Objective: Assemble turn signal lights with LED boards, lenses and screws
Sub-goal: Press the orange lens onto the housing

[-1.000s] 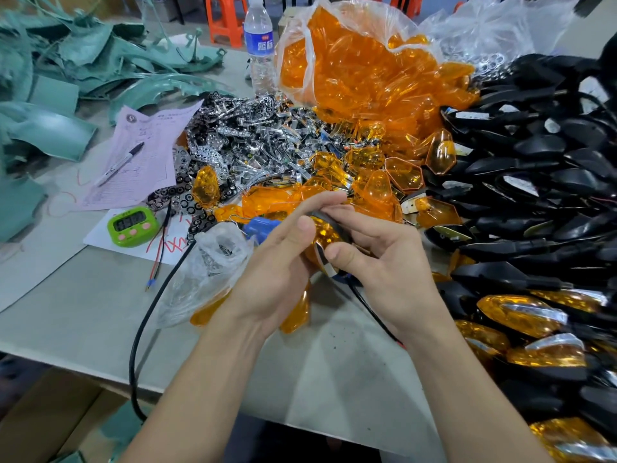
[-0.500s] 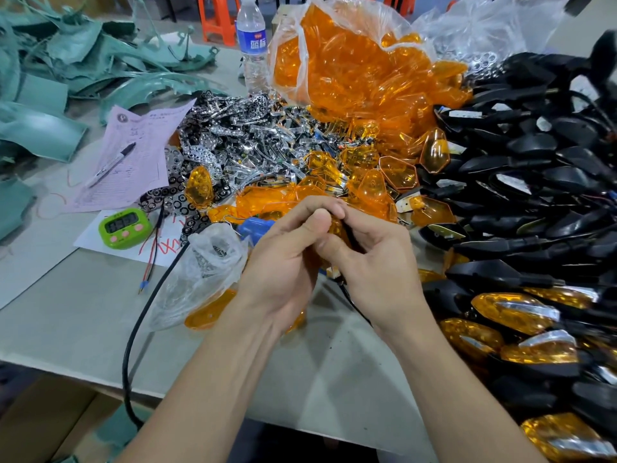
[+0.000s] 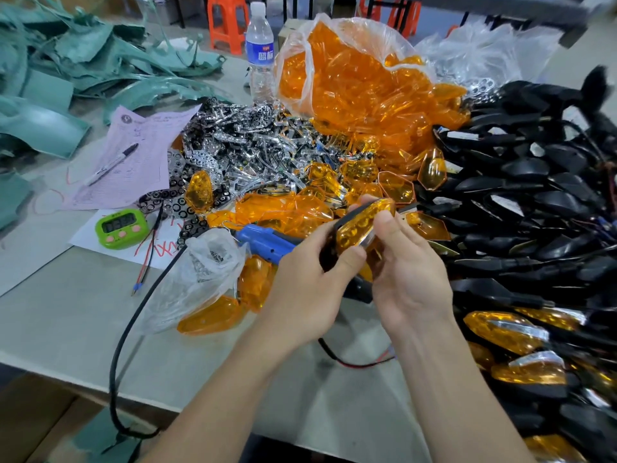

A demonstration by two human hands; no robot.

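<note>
This is my bench in a small assembly workshop: a grey worktable heaped with amber translucent plastic lenses spilling from a clear bag, a pile of black plastic lamp housings, shiny chrome reflector pieces, a blue electric screwdriver, a green digital timer.

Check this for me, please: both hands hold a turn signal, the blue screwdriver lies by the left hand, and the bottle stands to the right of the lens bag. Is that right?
Not quite. The head view shows the bottle standing to the left of the lens bag. The rest holds: the left hand and right hand hold the turn signal, and the blue screwdriver lies by the left hand.
</note>
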